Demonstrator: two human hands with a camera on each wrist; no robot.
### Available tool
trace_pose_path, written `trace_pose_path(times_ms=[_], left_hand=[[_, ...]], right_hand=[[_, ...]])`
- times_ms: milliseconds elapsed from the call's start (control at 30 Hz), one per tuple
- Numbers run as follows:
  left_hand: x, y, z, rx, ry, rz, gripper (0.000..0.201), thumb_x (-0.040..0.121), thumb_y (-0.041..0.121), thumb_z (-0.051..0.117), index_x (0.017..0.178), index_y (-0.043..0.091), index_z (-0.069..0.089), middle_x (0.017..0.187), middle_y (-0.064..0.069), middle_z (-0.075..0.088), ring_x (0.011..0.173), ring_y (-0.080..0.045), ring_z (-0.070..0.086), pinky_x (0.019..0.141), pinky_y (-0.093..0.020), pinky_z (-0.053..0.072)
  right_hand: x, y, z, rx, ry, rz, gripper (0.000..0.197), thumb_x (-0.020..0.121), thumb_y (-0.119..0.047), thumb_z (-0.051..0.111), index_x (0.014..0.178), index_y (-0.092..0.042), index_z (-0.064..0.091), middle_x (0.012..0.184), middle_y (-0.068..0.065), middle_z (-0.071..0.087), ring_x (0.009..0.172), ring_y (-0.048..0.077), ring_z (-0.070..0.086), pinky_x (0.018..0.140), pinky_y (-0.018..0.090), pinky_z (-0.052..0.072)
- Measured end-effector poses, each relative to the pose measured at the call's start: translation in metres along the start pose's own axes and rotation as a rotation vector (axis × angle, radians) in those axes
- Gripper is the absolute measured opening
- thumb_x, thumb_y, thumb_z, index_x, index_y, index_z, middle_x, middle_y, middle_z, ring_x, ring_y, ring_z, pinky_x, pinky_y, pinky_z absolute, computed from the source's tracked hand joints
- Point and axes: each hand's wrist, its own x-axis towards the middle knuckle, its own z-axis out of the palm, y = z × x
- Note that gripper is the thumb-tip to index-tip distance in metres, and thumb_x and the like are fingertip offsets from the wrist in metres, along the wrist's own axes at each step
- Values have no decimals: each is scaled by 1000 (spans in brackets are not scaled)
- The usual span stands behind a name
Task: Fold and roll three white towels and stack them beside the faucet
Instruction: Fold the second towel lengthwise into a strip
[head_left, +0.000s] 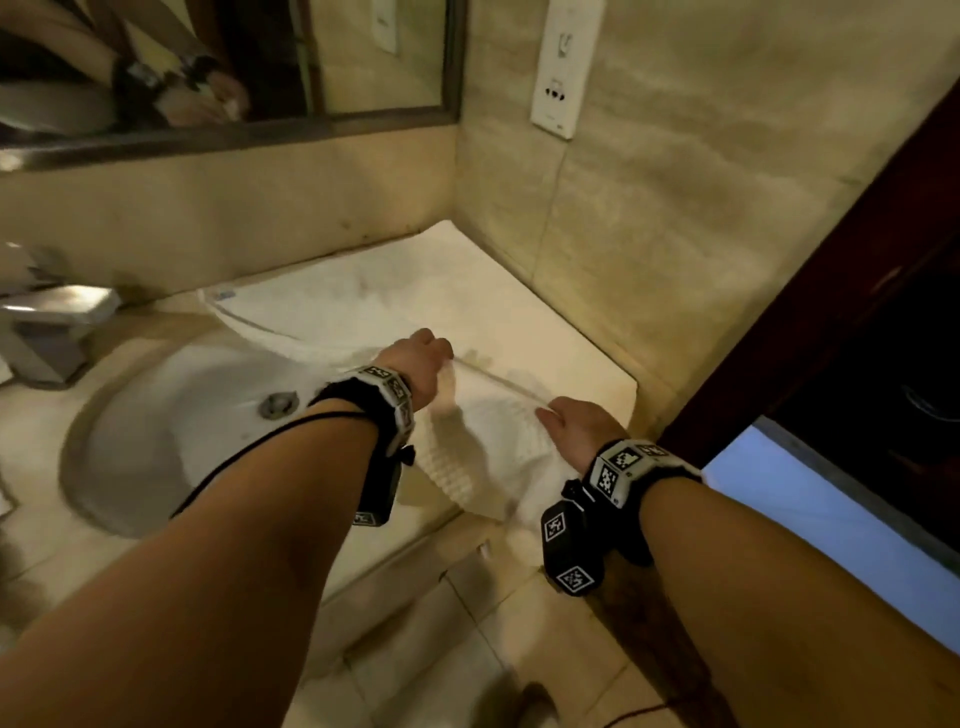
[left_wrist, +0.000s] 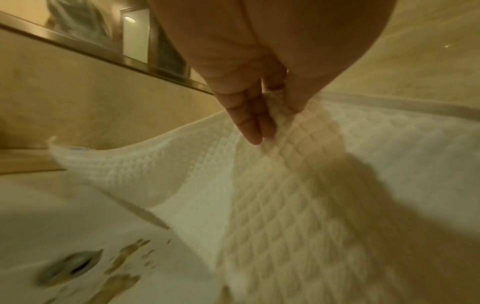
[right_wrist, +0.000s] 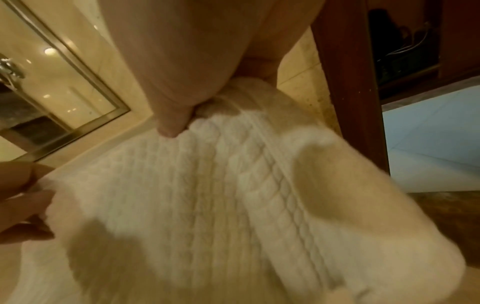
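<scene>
A white waffle-weave towel (head_left: 363, 306) lies spread on the counter right of the sink, its near part lifted off the surface. My left hand (head_left: 427, 358) pinches the towel's near edge between thumb and fingers; in the left wrist view the fingers (left_wrist: 253, 123) press the waffle cloth (left_wrist: 298, 185). My right hand (head_left: 571, 423) pinches the same edge further right, and the cloth (right_wrist: 207, 195) sags below the thumb (right_wrist: 172, 121) in the right wrist view. The lifted part hangs between both hands over the counter's front edge. The chrome faucet (head_left: 47, 325) stands at far left.
The round white sink (head_left: 171, 415) with its drain (head_left: 279, 404) lies left of the towel. A mirror (head_left: 223, 62) and tiled wall with a socket plate (head_left: 563, 67) stand behind. A dark wooden door frame (head_left: 810, 312) borders the counter on the right.
</scene>
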Motion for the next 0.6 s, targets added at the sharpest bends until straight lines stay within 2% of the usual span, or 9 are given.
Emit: trace_pose_path(times_ms=[100, 200, 300, 367, 433, 467, 533, 600], left_hand=[[36, 28, -9, 14, 23, 43, 39, 96, 5, 40, 134, 12, 45, 131, -12, 41, 116, -36, 50, 95, -38, 40], [77, 52, -7, 23, 7, 56, 36, 97, 8, 41, 132, 14, 48, 131, -11, 41, 117, -35, 49, 98, -38, 39], [113, 63, 11, 41, -91, 2, 32, 98, 11, 44, 128, 17, 52, 138, -9, 36, 119, -34, 49, 102, -38, 40], [129, 63, 22, 87, -176, -30, 32, 98, 19, 48, 130, 18, 50, 143, -8, 31, 122, -33, 49, 104, -39, 40], [137, 54, 26, 90, -233, -77, 37, 98, 25, 48, 135, 19, 46, 146, -8, 29, 125, -31, 47, 106, -39, 38], [138, 45, 25, 69, -232, -116, 38, 98, 25, 48, 136, 19, 45, 146, -7, 29, 126, -30, 46, 106, -39, 38], [135, 20, 21, 37, -210, -198, 38, 98, 21, 48, 136, 21, 45, 146, -7, 31, 126, -30, 46, 105, -38, 39], [124, -10, 14, 47, -203, -317, 40, 97, 16, 48, 136, 22, 45, 146, -7, 32, 125, -30, 48, 102, -36, 42]], right_hand=[[19, 24, -19, -4, 69, 70, 42, 104, -30, 28, 136, -7, 43, 138, 16, 48, 127, 29, 46, 99, 30, 37], [44, 48, -34, -68, 54, 127, 36, 103, -20, 32, 135, -11, 43, 134, 15, 52, 121, 30, 52, 93, 31, 43], [72, 70, -40, -202, -76, 144, 34, 100, -16, 37, 133, -10, 44, 133, 13, 52, 119, 29, 53, 95, 33, 45], [91, 79, -41, -265, -195, 147, 36, 98, -17, 46, 132, -7, 46, 136, 12, 49, 122, 28, 51, 98, 32, 43], [112, 81, -40, -254, -235, 107, 37, 96, -17, 48, 132, -9, 48, 138, 11, 48, 123, 27, 49, 98, 31, 41], [123, 76, -41, -232, -212, 68, 34, 96, -18, 46, 129, -11, 50, 135, 10, 50, 120, 27, 51, 96, 31, 42], [139, 54, -44, -188, -154, -25, 29, 96, -22, 43, 122, -15, 52, 128, 9, 53, 114, 26, 54, 92, 32, 45], [154, 23, -40, -163, -159, -152, 29, 96, -25, 42, 122, -17, 54, 128, 7, 54, 113, 26, 54, 93, 33, 46]])
